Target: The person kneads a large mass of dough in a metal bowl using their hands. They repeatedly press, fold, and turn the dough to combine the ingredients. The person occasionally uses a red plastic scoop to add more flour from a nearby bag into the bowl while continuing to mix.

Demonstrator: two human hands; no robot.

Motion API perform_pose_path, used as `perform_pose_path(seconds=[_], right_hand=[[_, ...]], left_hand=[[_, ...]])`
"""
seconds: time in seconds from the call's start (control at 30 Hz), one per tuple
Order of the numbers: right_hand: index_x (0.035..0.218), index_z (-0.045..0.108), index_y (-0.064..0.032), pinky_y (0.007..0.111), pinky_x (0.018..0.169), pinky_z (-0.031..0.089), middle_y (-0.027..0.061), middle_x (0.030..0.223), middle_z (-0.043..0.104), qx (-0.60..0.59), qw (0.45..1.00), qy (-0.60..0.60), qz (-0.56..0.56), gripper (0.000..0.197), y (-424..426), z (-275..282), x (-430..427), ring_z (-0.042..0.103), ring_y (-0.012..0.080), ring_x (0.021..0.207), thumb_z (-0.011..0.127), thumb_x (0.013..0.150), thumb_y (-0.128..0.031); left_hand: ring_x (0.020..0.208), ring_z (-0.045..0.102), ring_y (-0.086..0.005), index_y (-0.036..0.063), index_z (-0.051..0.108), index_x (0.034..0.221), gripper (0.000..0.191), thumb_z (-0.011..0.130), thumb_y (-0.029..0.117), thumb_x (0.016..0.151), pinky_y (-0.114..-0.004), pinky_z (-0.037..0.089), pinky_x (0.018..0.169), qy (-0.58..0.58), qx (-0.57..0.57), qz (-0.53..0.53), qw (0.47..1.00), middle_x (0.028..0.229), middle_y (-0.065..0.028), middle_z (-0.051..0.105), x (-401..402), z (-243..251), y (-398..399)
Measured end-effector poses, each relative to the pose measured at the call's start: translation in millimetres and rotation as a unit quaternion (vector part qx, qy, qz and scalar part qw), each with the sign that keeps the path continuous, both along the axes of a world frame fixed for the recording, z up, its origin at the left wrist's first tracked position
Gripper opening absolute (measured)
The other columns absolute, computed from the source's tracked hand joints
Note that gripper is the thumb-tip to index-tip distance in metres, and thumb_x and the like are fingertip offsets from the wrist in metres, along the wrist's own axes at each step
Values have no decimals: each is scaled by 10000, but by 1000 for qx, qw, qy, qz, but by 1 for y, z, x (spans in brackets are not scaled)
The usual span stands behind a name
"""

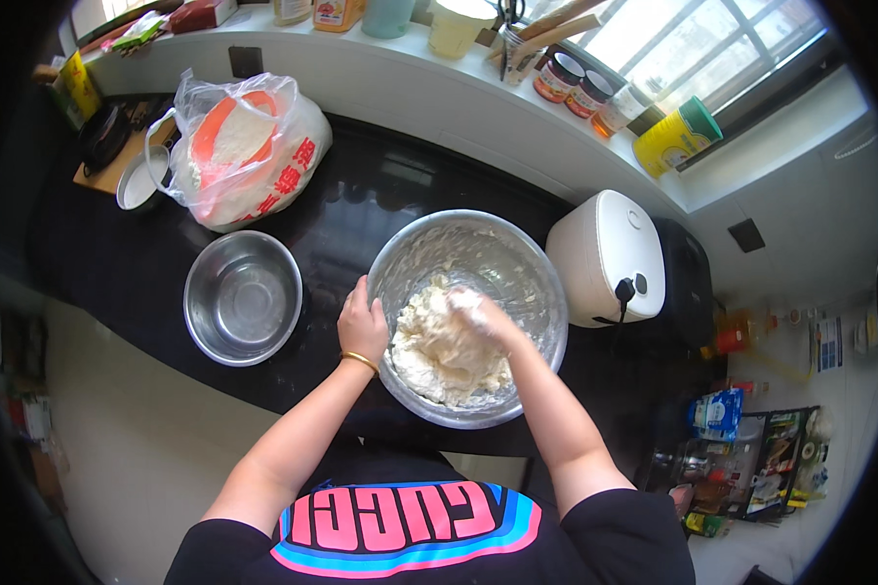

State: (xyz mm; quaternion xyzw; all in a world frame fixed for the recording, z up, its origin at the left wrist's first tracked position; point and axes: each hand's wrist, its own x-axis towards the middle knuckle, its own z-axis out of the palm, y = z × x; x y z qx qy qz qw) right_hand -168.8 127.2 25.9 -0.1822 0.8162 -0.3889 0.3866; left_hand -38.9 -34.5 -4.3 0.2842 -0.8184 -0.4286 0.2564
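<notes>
A large steel mixing bowl (538,292) stands on the black countertop in front of me, its inner wall smeared with flour paste. In it lies a rough, pale mass of dough (439,358), shaggy and lumpy. My left hand (362,322), with a gold bangle at the wrist, grips the bowl's left rim, thumb on top. My right hand (481,316) is inside the bowl on the dough, its fingers coated in flour and blurred by motion. Whether those fingers close around any dough is hard to make out.
Left of the bowl sits a smaller steel basin (245,300). Behind it stands a plastic bag of flour (293,161) with an orange scoop or bowl (208,139) inside. A white kitchen appliance (607,256) is close on the right. Jars (558,77) line the windowsill.
</notes>
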Motion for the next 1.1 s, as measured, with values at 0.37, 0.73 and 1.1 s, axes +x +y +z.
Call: perform_pose_path(seconds=[0.37, 0.73, 1.1], right_hand=[[1067, 538, -220, 536, 751, 385, 185, 1150, 462, 194, 855, 471, 98, 454, -20, -17, 92, 536, 355, 873, 604, 618, -235], [826, 602, -95, 388, 609, 458, 145, 755, 586, 157, 862, 469, 114, 193, -57, -48, 20, 587, 290, 677, 520, 676, -185], [1073, 555, -76, 337, 747, 429, 118, 928, 608, 117, 904, 147, 384, 342, -42, 36, -33, 566, 237, 808, 564, 785, -260]], left_hand=[[913, 531, -354, -16, 440, 1147, 416, 506, 56, 742, -389, 428, 777, -19, 6, -29, 999, 1011, -209, 543, -3, 4, -2], [876, 539, -352, -20, 425, 1151, 421, 494, 56, 743, -397, 439, 737, -16, -2, -44, 999, 963, -209, 550, 4, 5, -5], [882, 539, -342, 3, 444, 1149, 407, 497, 97, 757, -395, 435, 755, -34, 21, -25, 999, 1000, -194, 547, 2, 2, -5]])
